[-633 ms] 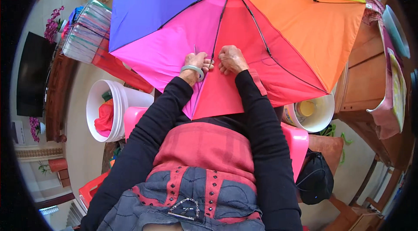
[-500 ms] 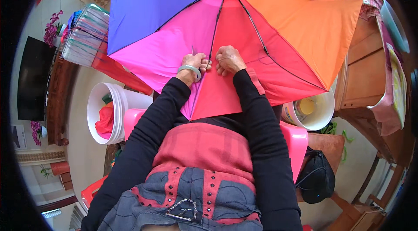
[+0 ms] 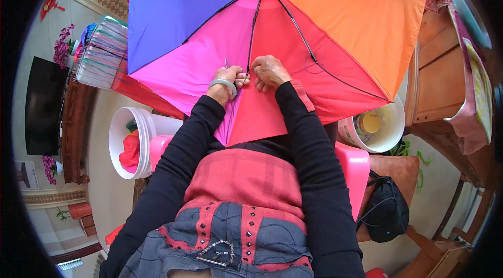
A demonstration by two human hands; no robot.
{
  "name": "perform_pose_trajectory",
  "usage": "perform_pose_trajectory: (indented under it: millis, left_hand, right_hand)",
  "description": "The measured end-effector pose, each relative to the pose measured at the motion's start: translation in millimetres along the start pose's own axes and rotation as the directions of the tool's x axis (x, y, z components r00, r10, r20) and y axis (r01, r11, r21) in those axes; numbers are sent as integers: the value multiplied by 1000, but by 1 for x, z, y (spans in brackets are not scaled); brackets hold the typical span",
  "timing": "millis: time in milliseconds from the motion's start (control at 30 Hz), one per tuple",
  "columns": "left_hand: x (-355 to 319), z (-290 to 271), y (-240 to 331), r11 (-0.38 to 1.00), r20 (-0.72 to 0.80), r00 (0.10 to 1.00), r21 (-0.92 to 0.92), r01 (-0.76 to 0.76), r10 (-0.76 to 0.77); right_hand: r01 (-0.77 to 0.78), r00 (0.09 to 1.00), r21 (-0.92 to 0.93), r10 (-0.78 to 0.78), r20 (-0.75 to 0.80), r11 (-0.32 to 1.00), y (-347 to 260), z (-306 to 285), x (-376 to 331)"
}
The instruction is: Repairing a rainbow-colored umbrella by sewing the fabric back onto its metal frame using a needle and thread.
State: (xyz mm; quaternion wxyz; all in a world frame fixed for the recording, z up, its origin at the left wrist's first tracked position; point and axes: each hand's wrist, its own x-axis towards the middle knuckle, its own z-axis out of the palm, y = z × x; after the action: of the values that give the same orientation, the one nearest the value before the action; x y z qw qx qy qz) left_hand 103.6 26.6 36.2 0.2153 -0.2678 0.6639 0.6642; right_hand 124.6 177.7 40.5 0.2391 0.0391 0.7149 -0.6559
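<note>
Working at an open umbrella [image 3: 277,42] spread before your lap, you curl your left hand [image 3: 227,81] around a pointed tool [image 3: 226,62] beside a rib [image 3: 253,26], your right hand [image 3: 269,72] bunched, its hold unclear, where a slip of the tool could pierce the cloth [image 3: 199,68].

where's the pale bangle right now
In the head view, slightly left of centre, the pale bangle sits around the left wrist, between the left hand and the black sleeve, over the umbrella's pink panel.
</note>
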Motion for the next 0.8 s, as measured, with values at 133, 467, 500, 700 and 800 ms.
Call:
perform_pose_trajectory:
  millis: [133,467,500,700,800]
  left_hand:
    - [-1,-2,2,1000,50,998,-8,30,-30]
    - [0,-3,0,1000,69,998,2,14,-14]
    - [-1,-2,0,1000,61,998,-1,8,-8]
    - [3,-5,0,1000,57,998,-12,28,-27]
    - [4,-5,1,999,86,995,-5,43,-42]
  right_hand:
    - [92,996,-87,-89,30,992,8,0,7]
    - [80,994,16,-81,79,997,17,-2,14]
    - [83,992,57,-88,93,995,20,-3,15]
    - [63,993,80,-71,97,995,15,-1,12]
    - [83,990,86,-92,107,993,17,-2,13]
